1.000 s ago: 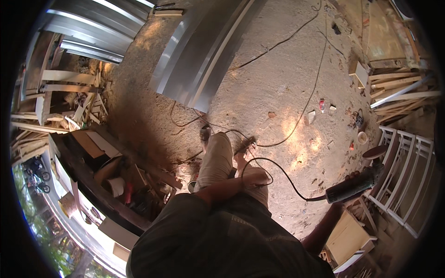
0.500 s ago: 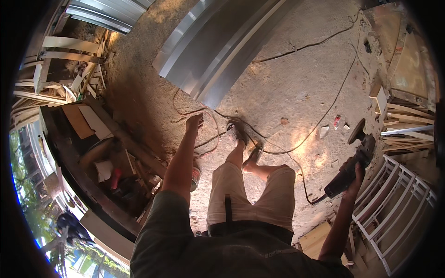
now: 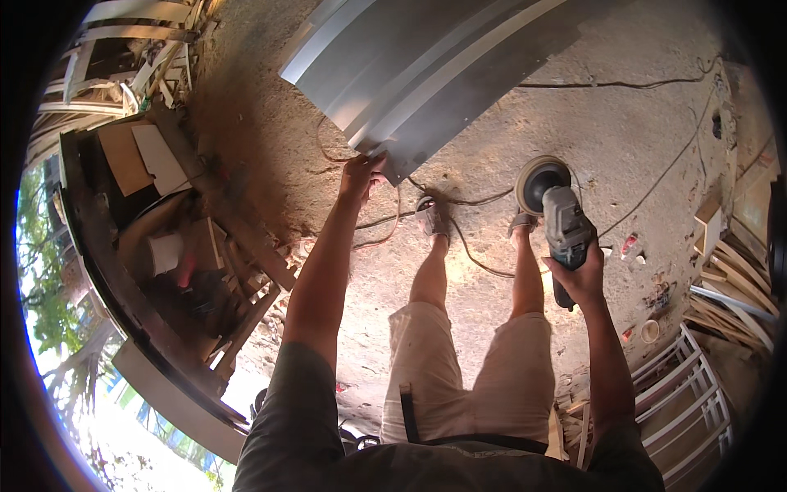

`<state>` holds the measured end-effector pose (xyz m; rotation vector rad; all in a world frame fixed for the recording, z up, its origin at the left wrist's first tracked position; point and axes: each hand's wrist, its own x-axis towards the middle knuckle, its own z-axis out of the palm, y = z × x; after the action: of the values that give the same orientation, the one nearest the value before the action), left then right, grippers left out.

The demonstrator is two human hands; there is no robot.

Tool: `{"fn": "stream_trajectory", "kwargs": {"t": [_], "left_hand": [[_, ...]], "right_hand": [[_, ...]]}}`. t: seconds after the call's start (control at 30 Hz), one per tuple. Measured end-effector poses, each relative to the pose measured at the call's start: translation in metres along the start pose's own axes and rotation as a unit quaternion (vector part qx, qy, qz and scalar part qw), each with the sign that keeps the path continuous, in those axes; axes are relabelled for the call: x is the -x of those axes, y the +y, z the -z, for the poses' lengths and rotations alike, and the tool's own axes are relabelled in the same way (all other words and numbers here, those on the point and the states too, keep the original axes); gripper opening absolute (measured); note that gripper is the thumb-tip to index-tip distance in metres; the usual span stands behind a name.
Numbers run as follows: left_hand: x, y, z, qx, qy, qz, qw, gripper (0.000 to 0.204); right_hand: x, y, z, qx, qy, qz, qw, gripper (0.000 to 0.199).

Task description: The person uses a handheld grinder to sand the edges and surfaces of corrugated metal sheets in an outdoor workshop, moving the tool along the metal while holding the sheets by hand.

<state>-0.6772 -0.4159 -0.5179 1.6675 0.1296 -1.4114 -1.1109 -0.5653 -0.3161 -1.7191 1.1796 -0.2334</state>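
My left hand (image 3: 361, 174) is at the near corner of the metal sheet (image 3: 426, 74), which lies on the floor (image 3: 639, 131) ahead of my feet. The fingers are curled over the sheet's edge; I judge them closed on that corner, though the grip itself is partly hidden. My right hand (image 3: 580, 275) is wrapped around the body of the grinder (image 3: 557, 213), fingers closed, with its round disc (image 3: 543, 179) pointing away from me above the floor and clear of the sheet. Its cord (image 3: 467, 254) runs across the floor between my sandals.

Step in hand, as I judge it: securing the sheet corner with the tool held ready. The next move calls for a firm hold on the corner and the disc kept clear of the cord.

Packages: small red and white items (image 3: 628, 244) lie on the floor right of the grinder; a small round cup (image 3: 650, 331) sits near the white rack (image 3: 689, 402). Flat cardboard pieces (image 3: 143, 160) lie in the pile at left. Labels are too small to tell.
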Motion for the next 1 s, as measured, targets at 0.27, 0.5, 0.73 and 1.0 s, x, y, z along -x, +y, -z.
{"fn": "stream_trajectory", "kwargs": {"t": [0.27,0.5,0.73,1.0], "left_hand": [[0.026,0.037,0.024,0.037,-0.031,0.05,0.998,0.02],[0.027,0.043,0.033,0.052,-0.049,0.076,0.995,0.02],[0.031,0.049,0.027,0.038,-0.036,0.06,0.997,0.016],[0.029,0.046,0.029,0.043,-0.031,0.05,0.997,0.015]], "right_hand": [[-0.025,0.005,-0.09,0.029,-0.117,0.148,0.982,0.087],[-0.029,-0.01,-0.187,-0.087,-0.105,0.194,0.971,0.093],[-0.027,-0.017,-0.221,-0.059,-0.102,0.166,0.979,0.095],[-0.019,-0.042,-0.213,0.013,-0.083,0.154,0.985,0.094]]}}
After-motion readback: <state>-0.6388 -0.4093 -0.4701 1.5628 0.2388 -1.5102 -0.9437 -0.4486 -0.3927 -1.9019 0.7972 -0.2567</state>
